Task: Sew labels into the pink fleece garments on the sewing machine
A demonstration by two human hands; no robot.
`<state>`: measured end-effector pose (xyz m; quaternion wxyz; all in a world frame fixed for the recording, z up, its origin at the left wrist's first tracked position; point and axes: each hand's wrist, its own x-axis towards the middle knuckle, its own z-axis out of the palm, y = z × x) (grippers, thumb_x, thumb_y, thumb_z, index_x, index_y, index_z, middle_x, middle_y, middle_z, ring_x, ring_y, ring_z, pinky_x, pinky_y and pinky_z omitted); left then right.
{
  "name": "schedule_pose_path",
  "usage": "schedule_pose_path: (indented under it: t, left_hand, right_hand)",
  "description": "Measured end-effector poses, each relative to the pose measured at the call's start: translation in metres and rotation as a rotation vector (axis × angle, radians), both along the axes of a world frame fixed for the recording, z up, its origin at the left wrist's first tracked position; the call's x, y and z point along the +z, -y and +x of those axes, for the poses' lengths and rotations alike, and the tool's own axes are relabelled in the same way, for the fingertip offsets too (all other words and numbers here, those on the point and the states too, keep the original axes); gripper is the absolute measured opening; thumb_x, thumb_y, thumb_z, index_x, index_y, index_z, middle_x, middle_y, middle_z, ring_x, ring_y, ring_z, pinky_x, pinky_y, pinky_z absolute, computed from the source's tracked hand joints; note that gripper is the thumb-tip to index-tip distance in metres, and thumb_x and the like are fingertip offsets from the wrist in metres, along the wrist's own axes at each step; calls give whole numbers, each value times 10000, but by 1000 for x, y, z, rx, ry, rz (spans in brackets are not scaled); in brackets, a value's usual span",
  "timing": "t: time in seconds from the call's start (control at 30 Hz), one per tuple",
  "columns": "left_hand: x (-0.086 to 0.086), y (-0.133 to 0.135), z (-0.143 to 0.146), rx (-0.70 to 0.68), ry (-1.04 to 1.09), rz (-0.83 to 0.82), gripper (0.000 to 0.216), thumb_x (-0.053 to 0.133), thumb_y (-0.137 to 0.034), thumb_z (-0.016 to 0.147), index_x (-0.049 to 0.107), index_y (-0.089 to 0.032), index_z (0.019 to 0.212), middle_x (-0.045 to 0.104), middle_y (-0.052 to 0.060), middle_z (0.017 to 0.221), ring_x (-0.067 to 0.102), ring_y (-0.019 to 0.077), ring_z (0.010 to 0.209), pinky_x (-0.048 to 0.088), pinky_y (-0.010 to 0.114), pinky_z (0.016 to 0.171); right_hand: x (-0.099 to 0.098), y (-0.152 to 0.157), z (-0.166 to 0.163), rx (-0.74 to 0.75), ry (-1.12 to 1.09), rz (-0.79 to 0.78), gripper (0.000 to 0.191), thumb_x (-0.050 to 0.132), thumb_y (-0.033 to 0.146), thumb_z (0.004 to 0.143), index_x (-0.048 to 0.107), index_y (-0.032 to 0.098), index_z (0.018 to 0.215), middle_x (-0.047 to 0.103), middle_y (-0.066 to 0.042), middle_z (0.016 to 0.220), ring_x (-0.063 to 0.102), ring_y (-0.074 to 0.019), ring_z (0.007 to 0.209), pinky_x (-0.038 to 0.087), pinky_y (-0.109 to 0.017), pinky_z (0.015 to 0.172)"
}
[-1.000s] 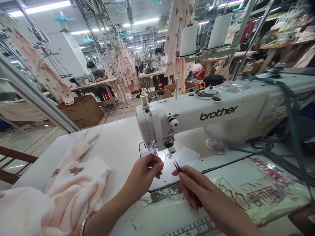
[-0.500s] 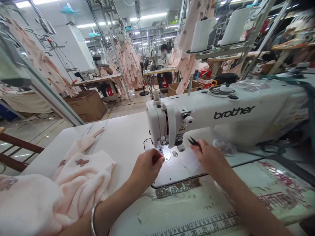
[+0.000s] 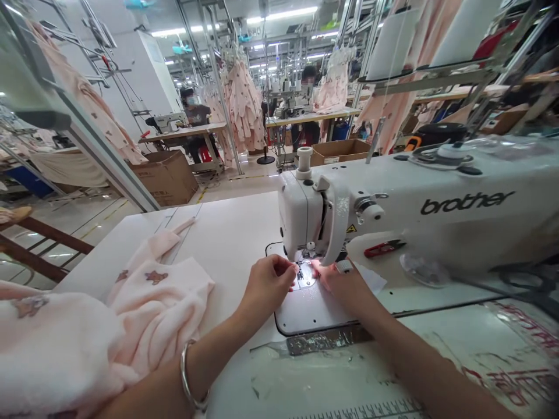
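Thread snips [image 3: 385, 249] moved to my right hand's [image 3: 348, 286] two o'clock, its grip unclear; left hand [image 3: 267, 284] pinched together; needle plate [image 3: 308, 280] work seems unfinished.

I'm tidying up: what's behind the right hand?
Behind the right hand, part of a white sheet shows, with red snips farther back; the hand covers whatever else is there.

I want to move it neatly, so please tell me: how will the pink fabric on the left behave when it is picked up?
The pink fabric will probably hang limp, because it lies in soft folds. It is perhaps not slippery, since its surface looks fuzzy. Its narrow end stretches out on the white table, so it might trail.
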<state>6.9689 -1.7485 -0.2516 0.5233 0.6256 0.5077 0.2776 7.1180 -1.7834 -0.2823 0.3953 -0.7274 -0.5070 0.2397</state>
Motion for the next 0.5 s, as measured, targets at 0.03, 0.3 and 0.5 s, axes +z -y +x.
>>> schedule_pose_path:
  t: [0.03,0.3,0.5]
  left_hand:
    - [0,0,1,3,6,-8,110,580,-227,751,577,-130,699,579,1,599,583,102,563,509,206,530]
    - [-4,0,3,0,3,10,91,592,-208,730,574,-135,679,587,-5,584,591,105,542,508,206,518]
    - [1,3,3,-2,-17,31,113,598,-220,735,579,-131,667,589,-1,565,572,99,523,495,190,492]
  right_hand:
    - [-1,0,-1,-6,-26,-21,199,469,295,758,519,218,582,475,11,464,501,-164,521,355,-259,501]
    - [17,6,-4,-9,-194,-83,256,538,409,736,547,213,572,396,61,402,433,-134,453,355,-264,531]
    - [18,8,-2,31,-254,-70,153,576,350,705,605,203,675,413,73,408,449,-129,473,367,-260,569]
